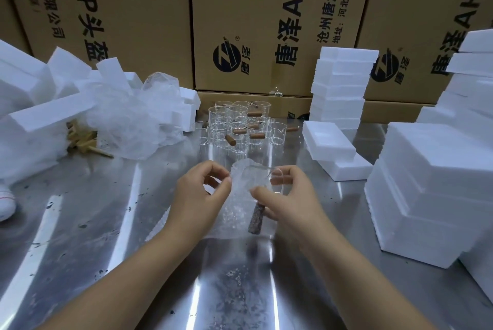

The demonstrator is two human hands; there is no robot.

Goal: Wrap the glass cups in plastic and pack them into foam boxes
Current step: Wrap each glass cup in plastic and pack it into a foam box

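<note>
So the clear glass cup (260, 177) with its dark speckled stick handle (255, 219) is right between my hands. It's tipped on its side, handle pointing back at me, over a thin crinkly clear plastic sheet (234, 213) spread on the shiny, scuffed steel table (106, 223). My right hand (289, 203) is curled round the cup's rim end. My left hand (197, 197) pinches the sheet's edge between thumb and forefinger, both wrists bent inward. Behind sits a cluster of more clear glass cups (240, 127) with brown handles. White blocky foam boxes (426, 183) stack up on my right, with a loose foam pile (40, 116) and crumpled plastic (136, 121) on my left and brown printed cartons (266, 22) at the back.
</note>
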